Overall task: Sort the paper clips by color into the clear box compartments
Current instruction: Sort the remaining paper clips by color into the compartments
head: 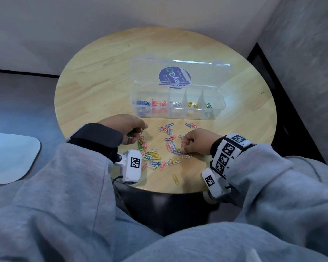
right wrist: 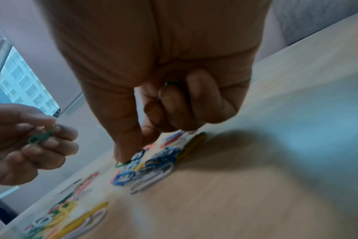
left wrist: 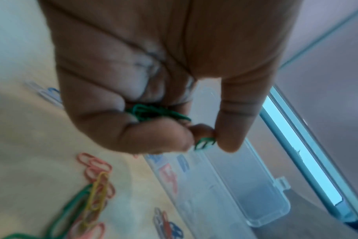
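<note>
- Clear box (head: pixel 178 112) stands open at the far side of the tabletop (head: pixel 102 87), lid tilted back. Its five compartments already hold a few clips each: blue clips (head: pixel 143 103) at the left end, then red (head: pixel 157 103), white/silver (head: pixel 175 104), yellow (head: pixel 193 104), and green clips (head: pixel 208 105) at the right end.
- Each compartment holds only a small share, so by my estimate the sorting is well under halfway.
- Loose pile (head: pixel 159 150) of mixed paper clips lies on the tabletop between your hands and the box: red, blue, white, yellow and green are all there. One yellow clip (head: pixel 175 179) lies apart, near the tabletop's near edge.
- Your left hand (head: pixel 124 127) is off the tabletop with fingers curled round a small bunch of green clips (left wrist: pixel 153 113); one more green clip (left wrist: pixel 204 143) is pinched between thumb and forefinger.
- Your right hand (head: pixel 194 141) is down in the pile, thumb and forefinger tips closing on a green clip on the tabletop (right wrist: pixel 123 163); the other fingers (right wrist: pixel 180 105) are curled, apparently over a green clip, though blur makes this uncertain.
- Judgement: you are mid-pass on green. What remains is dropping the green handful into the right-end compartment, then clearing the other four colours.
</note>
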A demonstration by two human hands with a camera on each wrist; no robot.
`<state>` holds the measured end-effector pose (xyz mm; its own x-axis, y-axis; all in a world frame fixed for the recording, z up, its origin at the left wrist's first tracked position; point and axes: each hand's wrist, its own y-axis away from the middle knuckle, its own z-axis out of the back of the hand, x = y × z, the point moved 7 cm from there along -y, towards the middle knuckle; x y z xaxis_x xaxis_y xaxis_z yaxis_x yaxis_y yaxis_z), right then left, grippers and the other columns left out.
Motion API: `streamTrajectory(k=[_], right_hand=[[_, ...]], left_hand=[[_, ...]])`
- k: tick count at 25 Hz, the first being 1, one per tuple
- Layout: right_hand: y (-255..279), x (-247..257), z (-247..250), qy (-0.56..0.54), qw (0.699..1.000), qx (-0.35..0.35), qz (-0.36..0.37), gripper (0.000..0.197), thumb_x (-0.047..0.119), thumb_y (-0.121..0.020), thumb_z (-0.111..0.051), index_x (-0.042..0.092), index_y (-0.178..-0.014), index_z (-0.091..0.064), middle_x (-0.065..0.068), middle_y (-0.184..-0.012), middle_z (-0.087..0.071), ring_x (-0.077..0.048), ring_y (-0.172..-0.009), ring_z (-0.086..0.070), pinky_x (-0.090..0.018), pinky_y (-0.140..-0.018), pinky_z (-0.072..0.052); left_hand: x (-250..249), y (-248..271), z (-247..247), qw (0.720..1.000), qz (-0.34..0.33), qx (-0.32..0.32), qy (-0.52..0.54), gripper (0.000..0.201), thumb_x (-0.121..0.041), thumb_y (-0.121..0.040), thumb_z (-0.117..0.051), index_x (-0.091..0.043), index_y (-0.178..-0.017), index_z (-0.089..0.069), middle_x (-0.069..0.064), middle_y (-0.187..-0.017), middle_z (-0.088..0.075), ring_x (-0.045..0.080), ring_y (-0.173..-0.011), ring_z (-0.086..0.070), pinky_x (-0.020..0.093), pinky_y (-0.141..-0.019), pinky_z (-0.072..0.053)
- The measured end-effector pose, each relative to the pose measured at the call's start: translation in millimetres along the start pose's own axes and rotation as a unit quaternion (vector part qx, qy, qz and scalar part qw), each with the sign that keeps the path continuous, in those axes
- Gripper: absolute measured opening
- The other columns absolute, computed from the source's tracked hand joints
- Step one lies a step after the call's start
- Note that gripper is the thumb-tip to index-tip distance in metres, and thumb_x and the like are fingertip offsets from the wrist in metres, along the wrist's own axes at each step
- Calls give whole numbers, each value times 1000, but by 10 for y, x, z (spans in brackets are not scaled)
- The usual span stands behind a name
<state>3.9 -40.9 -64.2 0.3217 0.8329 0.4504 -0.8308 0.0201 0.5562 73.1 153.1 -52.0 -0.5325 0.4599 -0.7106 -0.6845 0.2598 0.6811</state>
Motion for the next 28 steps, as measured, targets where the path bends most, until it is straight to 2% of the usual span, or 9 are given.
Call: streamTrajectory(k=[4,8,12,15,18,21,23,25,28], right_hand=[[-4,-9,-8,-18,999,28,-12,21,24,-84,-66,23,-65,-57,9,-61,-55,-6,-54,-48,-19,-55,-38],[-14,-24,-93,-277,957,81,-34,24,10,-91,-56,13,-68,-52,-3,-56,-49,-11,-44,-41,-19,-42,-34],[24,20,-86,-480,872,92,-27,27,-3,-93,-45,8,-68,-48,-4,-58,-62,-5,-39,-50,-14,-35,-36],[18,28,-65,-526,846,82,-23,27,-7,-93,-42,8,-73,-50,-7,-63,-57,-6,-40,-50,-15,-35,-37],[18,55,-85,-509,855,94,-37,32,-5,-93,-31,7,-84,-59,-5,-64,-49,-9,-45,-47,-15,-37,-37],[18,122,-121,-490,865,98,-54,32,-2,-91,-28,7,-75,-54,-5,-67,-44,-11,-49,-44,-16,-38,-36],[4,184,-160,-446,888,98,-54,26,5,-94,-36,10,-71,-49,-5,-66,-44,-10,-47,-43,-17,-38,-35],[-7,284,-168,-328,940,91,-25,23,15,-92,-53,15,-69,-48,-1,-59,-48,-9,-44,-43,-20,-41,-33],[31,547,-166,-69,993,82,45,17,28,-81,-70,23,-71,-56,9,-56,-49,-7,-48,-43,-21,-50,-35]], left_hand=[[-35,54,58,993,20,13,115,16,-11,-91,-46,-6,-77,-51,3,-68,-50,5,-36,-52,11,-39,-46],[-13,90,103,992,34,-1,119,20,-9,-89,-43,-7,-70,-47,2,-65,-50,3,-31,-48,9,-35,-40],[0,85,110,999,27,-32,33,23,-3,-85,-40,-11,-63,-41,-1,-45,-47,4,-26,-37,7,-32,-26],[-44,48,52,991,-10,-12,-134,28,-2,-86,-49,-14,-62,-40,3,-57,-41,9,-35,-33,15,-40,-22],[-1,-6,1,954,-30,3,-298,18,-14,-79,-67,-18,-68,-53,7,-85,-67,17,-63,-50,25,-60,-38],[49,4,-14,916,-34,-44,-398,4,-22,-77,-66,-18,-78,-66,-1,-100,-72,21,-95,-65,30,-84,-50],[75,-13,-59,901,-30,-48,-430,9,-20,-80,-63,-17,-87,-68,-1,-94,-70,22,-91,-63,26,-75,-48],[81,-17,-107,887,-27,-37,-459,5,-18,-82,-62,-17,-85,-65,0,-86,-63,19,-80,-55,21,-59,-39],[79,-36,-98,871,-17,-52,-488,5,-18,-75,-68,-16,-80,-67,2,-82,-65,20,-73,-54,21,-59,-38]])
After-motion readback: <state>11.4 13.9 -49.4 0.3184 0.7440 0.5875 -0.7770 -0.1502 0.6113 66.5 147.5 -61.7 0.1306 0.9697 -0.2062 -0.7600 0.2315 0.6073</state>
